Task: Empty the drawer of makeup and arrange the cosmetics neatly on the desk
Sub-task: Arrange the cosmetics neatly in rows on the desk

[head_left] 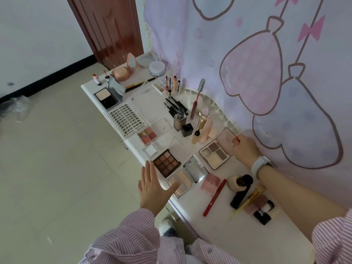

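Note:
Cosmetics cover the white desk. My right hand pinches the raised clear lid of a four-pan neutral eyeshadow palette near the wall. My left hand hovers flat with straight fingers at the desk's front edge, beside a dark brown nine-pan palette and over the corner of a mirrored silver compact. A pink blush compact and a red pencil lie nearer me. No drawer shows.
A lash tray, a black powder compact, a foundation bottle, gold and peach tubes and round jars fill the far half. Dark bottles and brushes lie at right. A pink curtain hangs behind; a door stands beyond.

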Demonstrator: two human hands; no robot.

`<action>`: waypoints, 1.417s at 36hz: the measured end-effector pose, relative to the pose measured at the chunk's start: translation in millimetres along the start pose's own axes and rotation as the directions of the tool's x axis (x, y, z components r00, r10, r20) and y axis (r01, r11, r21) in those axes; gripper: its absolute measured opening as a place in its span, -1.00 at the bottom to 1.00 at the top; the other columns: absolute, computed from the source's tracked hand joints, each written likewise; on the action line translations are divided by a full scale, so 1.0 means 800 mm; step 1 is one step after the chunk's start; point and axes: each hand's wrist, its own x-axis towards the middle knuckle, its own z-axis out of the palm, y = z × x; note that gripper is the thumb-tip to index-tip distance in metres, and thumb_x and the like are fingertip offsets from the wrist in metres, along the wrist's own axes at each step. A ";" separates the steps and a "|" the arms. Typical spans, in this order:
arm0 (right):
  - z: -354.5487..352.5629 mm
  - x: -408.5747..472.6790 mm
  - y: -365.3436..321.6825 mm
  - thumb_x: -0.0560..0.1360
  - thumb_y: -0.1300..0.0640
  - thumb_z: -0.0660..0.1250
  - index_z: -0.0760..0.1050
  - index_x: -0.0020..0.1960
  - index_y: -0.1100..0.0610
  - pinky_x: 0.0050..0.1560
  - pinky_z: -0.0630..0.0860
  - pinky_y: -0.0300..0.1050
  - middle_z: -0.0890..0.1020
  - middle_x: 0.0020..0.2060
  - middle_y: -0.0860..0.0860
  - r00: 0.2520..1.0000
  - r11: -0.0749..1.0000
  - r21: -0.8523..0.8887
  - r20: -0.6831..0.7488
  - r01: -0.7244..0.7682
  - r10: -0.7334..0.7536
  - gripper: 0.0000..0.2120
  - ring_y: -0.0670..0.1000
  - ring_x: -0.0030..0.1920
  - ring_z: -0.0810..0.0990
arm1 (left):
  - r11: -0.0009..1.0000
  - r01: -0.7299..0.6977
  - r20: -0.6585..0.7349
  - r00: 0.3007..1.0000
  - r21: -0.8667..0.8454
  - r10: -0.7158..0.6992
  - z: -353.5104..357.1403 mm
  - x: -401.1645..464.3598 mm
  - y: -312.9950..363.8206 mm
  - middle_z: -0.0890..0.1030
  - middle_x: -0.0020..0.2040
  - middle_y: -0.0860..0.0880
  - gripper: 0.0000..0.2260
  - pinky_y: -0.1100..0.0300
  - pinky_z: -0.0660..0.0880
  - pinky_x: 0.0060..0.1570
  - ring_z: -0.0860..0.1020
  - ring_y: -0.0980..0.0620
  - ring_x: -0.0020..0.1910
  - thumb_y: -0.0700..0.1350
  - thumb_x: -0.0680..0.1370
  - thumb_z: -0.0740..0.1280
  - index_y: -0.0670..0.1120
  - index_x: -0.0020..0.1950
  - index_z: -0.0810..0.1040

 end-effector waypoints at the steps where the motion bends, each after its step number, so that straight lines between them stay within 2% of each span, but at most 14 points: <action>1: 0.000 0.001 0.001 0.56 0.19 0.06 0.47 -0.01 0.27 -0.06 0.48 0.02 0.57 -0.08 0.20 1.000 1.000 0.001 -0.003 -0.010 0.010 -0.76 0.19 -0.13 0.52 | 1.000 0.006 0.018 1.000 0.022 -0.007 0.001 -0.001 -0.003 -0.31 0.52 0.02 -0.01 -0.07 -0.15 0.47 -0.30 0.04 0.49 0.39 0.38 0.20 -0.06 0.51 -0.31; 6: -0.002 0.000 0.002 0.57 0.15 0.05 0.43 0.06 0.29 -0.11 0.49 0.05 0.55 -0.12 0.22 0.999 1.000 -0.005 -0.027 -0.028 0.028 -0.74 0.23 -0.14 0.55 | 0.997 0.021 0.098 0.995 0.069 -0.027 0.007 -0.009 -0.011 -0.36 0.50 0.00 0.07 -0.10 -0.16 0.47 -0.34 0.01 0.47 0.41 0.34 0.24 -0.06 0.48 -0.38; 13: -0.009 -0.016 0.004 0.52 0.21 0.16 0.21 0.41 0.23 0.20 0.38 0.11 0.40 0.27 0.28 0.999 0.996 -0.084 -0.015 0.031 -0.032 -0.54 0.28 0.23 0.41 | 0.998 0.005 0.125 0.992 0.068 -0.014 0.014 -0.021 -0.010 -0.37 0.50 -0.01 0.09 -0.09 -0.18 0.47 -0.36 -0.02 0.46 0.40 0.32 0.26 -0.07 0.47 -0.39; 17: -0.026 -0.046 -0.006 0.54 0.25 0.12 0.29 0.33 0.32 0.18 0.39 0.10 0.39 0.26 0.29 0.989 0.987 -0.070 -0.038 0.143 -0.145 -0.63 0.28 0.22 0.41 | 0.998 -0.004 0.084 0.996 0.063 -0.002 0.017 -0.035 -0.005 -0.36 0.50 -0.03 0.05 -0.07 -0.20 0.46 -0.36 -0.03 0.47 0.39 0.36 0.25 -0.07 0.48 -0.37; 22: -0.035 -0.098 0.005 0.59 0.10 0.14 0.37 0.33 0.17 0.15 0.31 -0.21 0.48 0.25 0.07 0.959 0.952 0.115 -0.008 0.283 -0.284 -0.66 0.03 0.24 0.44 | 0.990 -0.097 -0.013 0.995 0.101 0.099 0.027 -0.060 0.009 -0.30 0.52 -0.03 -0.11 -0.05 -0.18 0.48 -0.31 -0.04 0.49 0.32 0.46 0.20 -0.03 0.51 -0.28; 25: -0.025 -0.123 0.028 0.56 0.08 0.21 0.34 0.33 0.12 0.16 0.28 -0.20 0.45 0.17 -0.03 0.950 0.935 0.182 0.010 0.304 -0.311 -0.64 -0.03 0.20 0.40 | 0.981 -0.167 -0.065 0.983 0.095 0.174 0.043 -0.081 0.019 -0.11 0.55 -0.05 -0.25 -0.05 -0.09 0.48 -0.15 -0.06 0.52 0.20 0.52 0.23 -0.04 0.54 -0.07; 28: -0.009 -0.139 0.053 0.51 0.04 0.29 0.26 0.35 0.05 0.18 0.28 -0.18 0.40 0.19 -0.08 0.963 0.917 0.313 0.025 0.247 -0.268 -0.54 -0.09 0.21 0.36 | 0.976 -0.210 -0.132 0.968 0.052 0.215 0.062 -0.104 0.028 0.23 0.48 -0.14 -0.48 -0.19 0.20 0.39 0.17 -0.17 0.47 0.04 0.55 0.25 -0.11 0.46 0.25; 32: 0.016 -0.142 0.077 0.49 0.05 0.33 0.19 0.37 0.02 0.15 0.38 -0.11 0.39 0.17 -0.06 0.974 0.896 0.407 0.057 0.177 -0.219 -0.48 -0.04 0.14 0.41 | 0.966 -0.246 -0.123 0.959 0.086 0.255 0.095 -0.128 0.032 0.45 0.33 -0.17 -0.54 -0.24 0.41 0.20 0.41 -0.21 0.31 0.05 0.50 0.15 -0.14 0.33 0.40; 37: 0.045 -0.135 0.088 0.49 0.07 0.34 0.33 0.14 0.09 0.09 0.41 -0.06 0.46 0.06 0.04 0.980 0.913 0.356 -0.086 0.200 -0.181 -0.70 0.05 0.07 0.47 | 0.960 -0.215 -0.097 0.967 0.181 0.234 0.128 -0.137 0.021 0.39 0.40 -0.16 -0.49 -0.14 0.31 0.28 0.32 -0.15 0.40 0.08 0.51 0.09 -0.18 0.36 0.41; 40: 0.058 -0.130 0.095 0.44 -0.05 0.33 0.41 0.04 0.12 0.00 0.50 0.17 0.53 -0.03 0.10 0.976 0.954 0.239 -0.160 0.181 -0.145 -0.71 0.16 -0.01 0.54 | 0.959 -0.205 -0.090 0.970 0.196 0.226 0.138 -0.137 0.014 0.18 0.51 -0.09 -0.49 -0.01 0.06 0.41 0.08 -0.04 0.50 0.07 0.57 0.10 -0.15 0.46 0.26; 43: 0.061 -0.132 0.098 0.43 -0.10 0.28 0.42 -0.03 0.13 -0.07 0.52 0.19 0.55 -0.10 0.10 0.965 0.960 0.200 -0.211 0.196 -0.153 -0.70 0.19 -0.06 0.55 | 0.959 -0.206 -0.100 0.968 0.195 0.228 0.139 -0.134 0.009 0.09 0.54 -0.03 -0.48 -0.01 0.01 0.47 -0.02 0.02 0.52 0.04 0.59 0.18 -0.10 0.50 0.17; 47: 0.061 -0.139 0.098 0.47 0.07 0.33 0.46 0.03 0.14 0.07 0.48 0.02 0.55 -0.10 0.01 0.956 0.892 0.364 -0.217 0.266 -0.197 -0.80 0.08 -0.01 0.53 | 0.958 -0.204 -0.107 0.968 0.201 0.228 0.137 -0.131 0.009 0.15 0.52 -0.02 -0.49 -0.07 0.08 0.45 0.03 -0.01 0.51 0.06 0.56 0.22 -0.09 0.47 0.24; 49: 0.056 -0.151 0.094 0.47 0.14 0.35 0.46 0.00 0.09 -0.03 0.46 -0.30 0.54 -0.16 -0.06 0.969 0.828 0.504 -0.148 0.247 -0.199 -0.87 -0.04 -0.07 0.52 | 0.964 -0.209 -0.163 0.958 0.166 0.236 0.137 -0.128 0.011 0.28 0.46 -0.06 -0.52 -0.10 0.14 0.42 0.16 -0.08 0.47 0.08 0.53 0.23 -0.11 0.40 0.35; 51: 0.052 -0.165 0.092 0.45 0.17 0.38 0.46 -0.09 0.03 -0.19 0.41 -0.43 0.55 -0.26 -0.16 0.967 0.783 0.577 -0.054 0.233 -0.248 -0.89 -0.16 -0.18 0.52 | 0.961 -0.252 -0.280 0.920 0.111 0.274 0.136 -0.126 0.014 0.42 0.34 -0.12 -0.52 -0.10 0.25 0.32 0.33 -0.12 0.35 0.11 0.49 0.20 -0.12 0.31 0.41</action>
